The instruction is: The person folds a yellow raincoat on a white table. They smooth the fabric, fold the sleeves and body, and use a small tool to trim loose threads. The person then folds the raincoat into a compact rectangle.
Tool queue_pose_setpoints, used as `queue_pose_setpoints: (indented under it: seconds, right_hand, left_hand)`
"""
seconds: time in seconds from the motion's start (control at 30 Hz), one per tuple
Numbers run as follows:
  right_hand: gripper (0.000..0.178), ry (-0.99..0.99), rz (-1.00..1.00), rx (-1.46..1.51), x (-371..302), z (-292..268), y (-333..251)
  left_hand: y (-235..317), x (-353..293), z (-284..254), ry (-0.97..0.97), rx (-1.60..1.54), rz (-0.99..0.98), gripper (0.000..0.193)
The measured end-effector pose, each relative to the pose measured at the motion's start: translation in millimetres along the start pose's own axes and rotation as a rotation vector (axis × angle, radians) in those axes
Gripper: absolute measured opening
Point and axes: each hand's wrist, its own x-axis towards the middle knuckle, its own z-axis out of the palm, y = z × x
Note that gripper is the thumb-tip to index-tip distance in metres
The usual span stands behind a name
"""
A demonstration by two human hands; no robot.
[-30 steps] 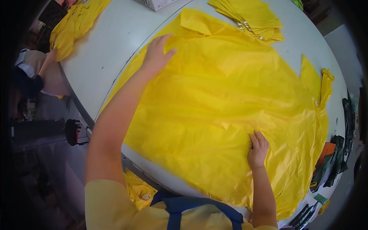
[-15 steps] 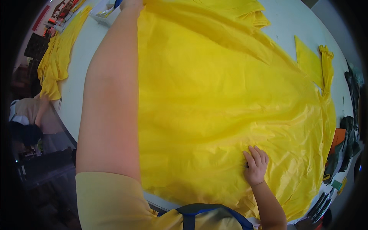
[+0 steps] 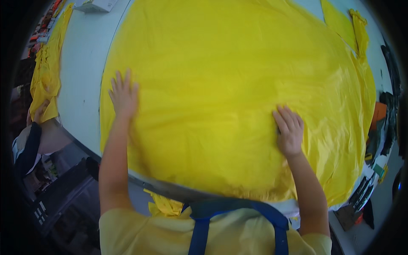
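Observation:
A wide sheet of shiny yellow fabric (image 3: 212, 106) is spread over the table in front of me, with soft creases, most of them at the right. My left hand (image 3: 124, 97) lies flat near the fabric's left edge, fingers spread and nothing in them. On the fabric's right half rests my right hand (image 3: 290, 132), its fingers close together and curled. Something small and dark shows under its thumb side; I cannot make out what it is.
The pale table (image 3: 85, 76) curves away at the left. A white box (image 3: 95, 5) stands at the far left. Beyond the left edge another person's hand (image 3: 39, 111) touches a yellow garment (image 3: 46, 80). Dark items (image 3: 361, 193) and an orange piece (image 3: 378, 114) lie at the right.
My left arm has drawn back from the far edge, and that hand now lies flat on the fabric's left side. My right hand sits farther up in view. The fabric now lies flatter.

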Motion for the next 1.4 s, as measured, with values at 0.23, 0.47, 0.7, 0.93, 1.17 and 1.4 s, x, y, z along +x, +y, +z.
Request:
queue_pose_setpoints:
  seconds: [0.23,0.47,0.7,0.93,1.17,1.4]
  right_hand:
    - [0.043,-0.038,0.159,0.108,3.9,-26.3,-49.0]
    - [0.038,-0.107,0.731,-0.092,-229.6,-79.1,-9.1]
    - [0.028,0.521,1.407,0.172,-415.7,-190.4,48.5]
    - [0.040,0.455,1.448,-0.051,-520.2,-207.1,222.1]
    - [0.058,0.594,1.237,0.005,-416.6,-217.7,255.2]
    - [0.081,-0.406,0.709,-0.082,-449.9,-239.9,19.6]
  left_hand:
    - [46.4,9.2,-68.6,0.213,-0.205,0.216,0.065]
    - [41.8,-161.4,-23.7,-0.067,0.026,0.322,0.063]
    - [45.7,-166.3,-43.2,-0.269,-0.002,0.121,0.066]
    - [255.7,-339.9,-123.3,-0.227,-0.523,1.101,0.061]
    - [376.8,-429.3,-132.3,-0.401,-0.530,1.215,0.061]
    - [383.7,-435.6,-110.1,-0.362,-0.582,1.004,0.057]
